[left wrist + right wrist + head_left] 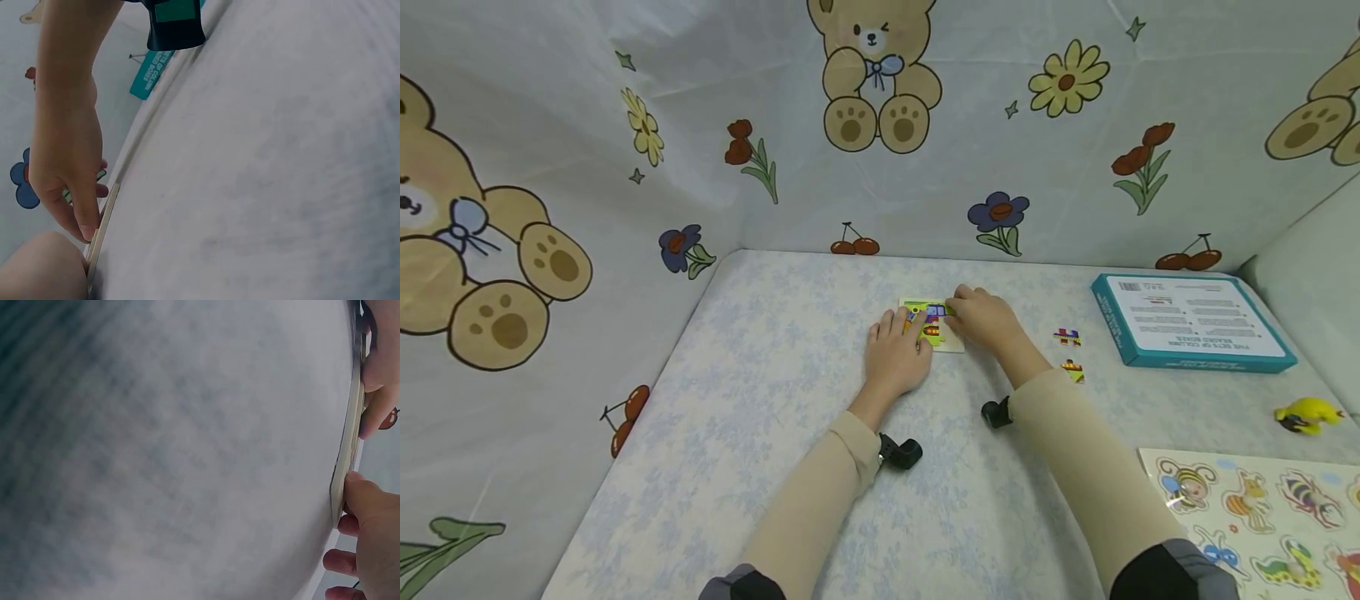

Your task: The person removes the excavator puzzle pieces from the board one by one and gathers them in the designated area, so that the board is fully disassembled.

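A small jigsaw board (951, 342) with a pale frame and a colourful vehicle picture lies on the table. My left hand (896, 350) rests over its left part, fingers spread and fairly straight, covering some of the picture. At the board's upper right, my right hand (988, 321) pinches a puzzle piece, mostly hidden by the fingers; a bit of green shows at the thumb. The right wrist view has the right thumb (362, 490) on the board's edge with the other fingers curled. In the left wrist view, thumb and forefinger meet close over the board (103, 225).
Two loose puzzle pieces, one upper (1067, 337) and one lower (1073, 371), lie right of the right hand. Beyond them are a teal box (1202, 321), a yellow toy (1309, 415) and a sheet of insect pictures (1247, 517). A patterned cloth (925, 192) hangs behind the table.
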The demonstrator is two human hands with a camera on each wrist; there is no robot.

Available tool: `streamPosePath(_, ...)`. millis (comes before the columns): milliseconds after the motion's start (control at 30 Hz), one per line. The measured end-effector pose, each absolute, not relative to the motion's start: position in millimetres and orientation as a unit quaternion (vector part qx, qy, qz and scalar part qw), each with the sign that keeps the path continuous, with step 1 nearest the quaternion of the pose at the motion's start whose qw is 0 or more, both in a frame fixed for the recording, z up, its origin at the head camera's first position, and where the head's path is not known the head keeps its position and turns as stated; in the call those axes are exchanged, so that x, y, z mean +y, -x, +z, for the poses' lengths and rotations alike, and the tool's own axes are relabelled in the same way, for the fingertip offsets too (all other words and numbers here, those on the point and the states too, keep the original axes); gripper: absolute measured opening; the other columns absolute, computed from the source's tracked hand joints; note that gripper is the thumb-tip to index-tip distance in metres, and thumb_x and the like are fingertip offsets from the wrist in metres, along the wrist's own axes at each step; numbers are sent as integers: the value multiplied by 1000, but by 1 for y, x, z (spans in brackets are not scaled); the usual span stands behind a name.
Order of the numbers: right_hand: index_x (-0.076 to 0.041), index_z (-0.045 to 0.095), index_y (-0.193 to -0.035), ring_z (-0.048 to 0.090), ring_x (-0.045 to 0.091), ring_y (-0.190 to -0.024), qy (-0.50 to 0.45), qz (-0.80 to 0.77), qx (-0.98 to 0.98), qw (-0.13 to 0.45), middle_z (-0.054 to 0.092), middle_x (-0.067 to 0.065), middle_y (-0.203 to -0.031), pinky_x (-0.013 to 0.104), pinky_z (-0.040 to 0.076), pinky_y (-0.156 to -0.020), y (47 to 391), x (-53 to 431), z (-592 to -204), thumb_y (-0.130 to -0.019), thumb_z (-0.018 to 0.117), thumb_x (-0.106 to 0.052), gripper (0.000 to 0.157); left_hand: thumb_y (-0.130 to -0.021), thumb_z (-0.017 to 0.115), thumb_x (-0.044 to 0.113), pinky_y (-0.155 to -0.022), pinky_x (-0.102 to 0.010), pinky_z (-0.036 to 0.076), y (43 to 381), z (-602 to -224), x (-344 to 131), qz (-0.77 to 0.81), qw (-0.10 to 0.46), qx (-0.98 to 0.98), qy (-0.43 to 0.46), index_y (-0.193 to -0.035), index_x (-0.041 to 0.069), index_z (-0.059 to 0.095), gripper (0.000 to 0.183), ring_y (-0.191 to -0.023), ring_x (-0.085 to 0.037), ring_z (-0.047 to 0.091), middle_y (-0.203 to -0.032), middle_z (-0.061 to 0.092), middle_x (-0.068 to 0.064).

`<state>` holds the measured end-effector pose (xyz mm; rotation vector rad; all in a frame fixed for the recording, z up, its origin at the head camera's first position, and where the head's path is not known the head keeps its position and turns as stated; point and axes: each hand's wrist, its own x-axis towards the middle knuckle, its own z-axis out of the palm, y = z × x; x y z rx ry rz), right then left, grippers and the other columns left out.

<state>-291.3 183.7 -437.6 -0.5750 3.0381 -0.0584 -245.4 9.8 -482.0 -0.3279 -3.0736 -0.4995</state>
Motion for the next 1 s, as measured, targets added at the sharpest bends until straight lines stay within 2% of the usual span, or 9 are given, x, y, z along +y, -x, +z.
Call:
streamPosePath(200, -6, 63, -129, 60, 30, -104, 213, 0, 977, 5, 58, 11, -119, 45, 55, -83, 289, 185, -438, -102, 56, -29, 37, -103, 26, 41, -125, -48, 16, 246, -480, 10, -159, -2, -982, 106, -158, 32, 27, 56, -154, -25, 15, -166, 21, -1)
streamPosePath(400, -5, 59, -136, 59, 30, -110, 211, -36, 977, 21, 58, 12, -127, 47, 54, -90, 288, 188, -438, -103, 53, -29, 41, -103, 25, 41, -125, -48, 15, 245, -481, 10, -159, -2, -982, 105, -158, 31, 27, 55, -155, -25, 14, -166, 21, -1)
streamPosePath(667, -5, 59, -135, 58, 31, -117, 208, -70, 975, 32, 57, 12, -131, 48, 52, -99, 290, 192, -441, -102, 56, -30, 42, -103, 25, 42, -125, -47, 15, 244, -483, 10, -156, 6, -982, 105, -157, 32, 29, 56, -154, -25, 15, -166, 22, -1)
streamPosePath(867, -1, 57, -133, 54, 35, -122, 175, -137, 973, 55, 55, 16, -132, 50, 46, -107, 292, 188, -440, -99, 62, -27, 43, -102, 27, 42, -124, -48, 16, 244, -483, 9, -155, 13, -982, 106, -157, 32, 30, 55, -154, -25, 16, -165, 24, 0)
streamPosePath(1000, -1, 55, -130, 53, 33, -118, 121, -242, 960, 72, 55, 17, -127, 49, 44, -106, 293, 187, -440, -95, 66, -21, 42, -102, 26, 42, -124, -48, 16, 245, -483, 9, -156, 15, -982, 107, -157, 32, 29, 56, -154, -25, 16, -165, 24, -1)
